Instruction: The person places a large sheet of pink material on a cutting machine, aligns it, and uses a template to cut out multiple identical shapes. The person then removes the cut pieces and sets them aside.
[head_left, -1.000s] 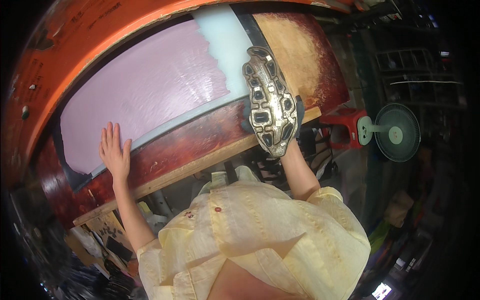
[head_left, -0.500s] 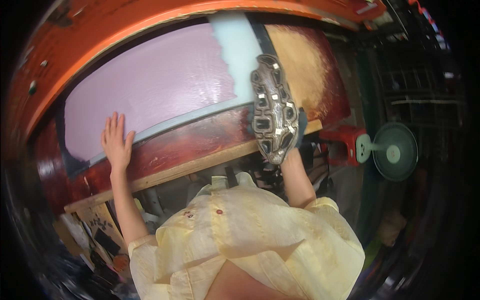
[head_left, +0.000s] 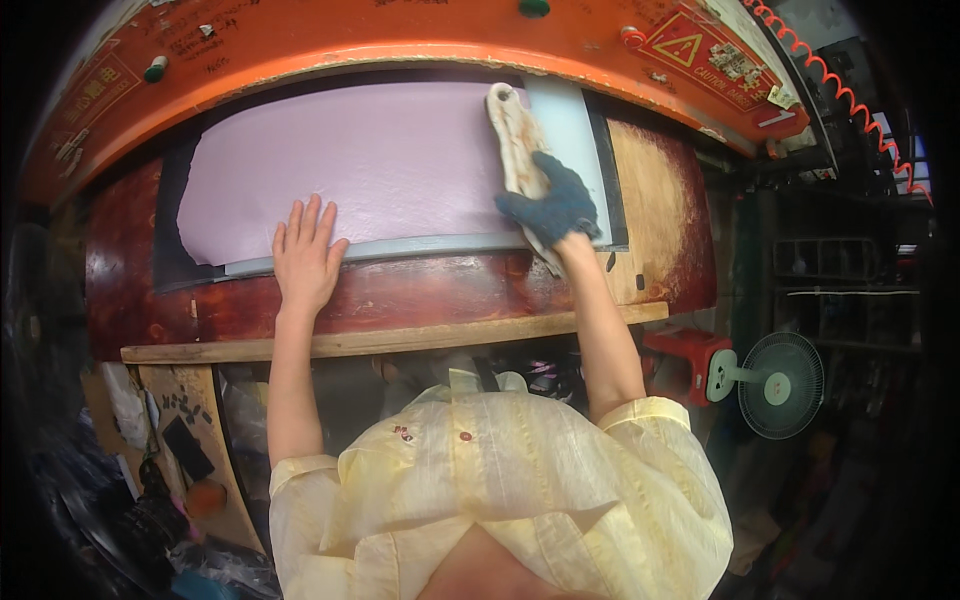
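A pinkish-purple sheet [head_left: 350,170] lies over a pale blue sheet [head_left: 566,140], which shows at the right and along the near edge. My bare left hand [head_left: 308,250] rests open on the near part of the purple sheet, fingers spread. My right hand [head_left: 560,205], in a dark blue glove, grips a long sole-shaped cutting die [head_left: 520,150]. Its pale, stained back faces up, with a hole at the far end. The die lies on or just above the right edge of the purple sheet; I cannot tell which. Its cutting face is hidden.
An orange machine beam [head_left: 400,65] spans the far side, close beyond the sheets. The sheets lie on a worn red-brown board [head_left: 420,290] with a wooden strip [head_left: 400,338] along its near edge. A fan [head_left: 780,385] and a red stool [head_left: 685,360] stand at the right.
My right hand has turned the cutting die over, from its open, many-celled face showing to its pale back, and brought it over the purple sheet's right edge. The head view has shifted.
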